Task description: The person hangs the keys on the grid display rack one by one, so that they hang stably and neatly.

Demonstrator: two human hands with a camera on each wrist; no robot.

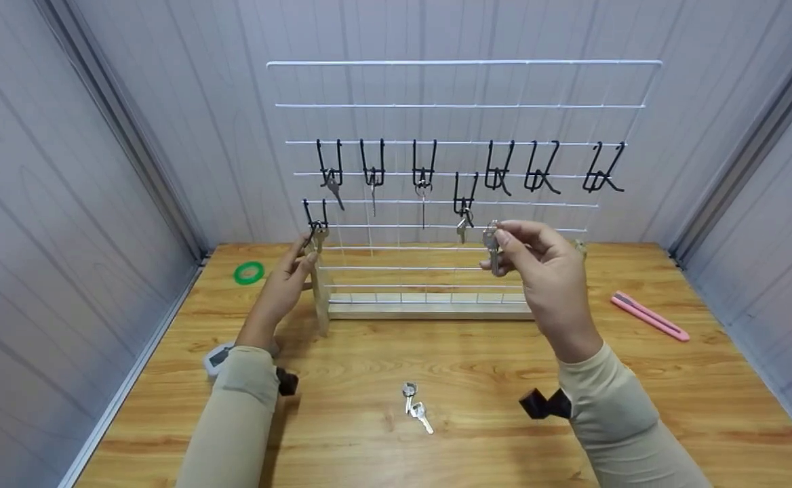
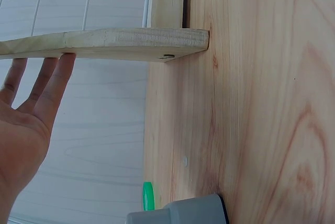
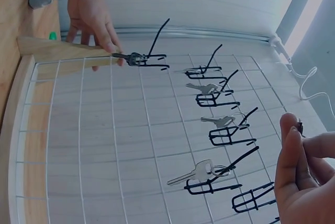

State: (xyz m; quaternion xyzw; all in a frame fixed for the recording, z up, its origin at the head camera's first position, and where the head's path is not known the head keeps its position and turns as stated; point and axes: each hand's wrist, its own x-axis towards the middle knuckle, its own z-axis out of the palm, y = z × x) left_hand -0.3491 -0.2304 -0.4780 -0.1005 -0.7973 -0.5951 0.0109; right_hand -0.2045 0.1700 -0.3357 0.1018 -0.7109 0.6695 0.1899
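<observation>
My right hand (image 1: 555,281) pinches a silver key (image 1: 491,240) by its top, with the shaft hanging down, just in front of the white wire grid rack (image 1: 464,63). In the right wrist view only a dark edge of that key shows between the fingertips. My left hand (image 1: 286,281) holds the rack's wooden side upright (image 2: 125,41), thumb in front and fingers reaching behind. Close above it, a key (image 1: 323,234) hangs from the lowest left black hook (image 1: 314,213). Two loose keys, one (image 1: 409,389) beside the other (image 1: 421,415), lie on the table.
More keys, such as one at far left (image 1: 334,190), hang on black hooks. Three upper-right hooks, including one (image 1: 603,169), carry none. A green tape roll (image 1: 249,273) and grey-white device (image 1: 218,359) lie left, a pink cutter (image 1: 649,316) right. Panel walls surround the table.
</observation>
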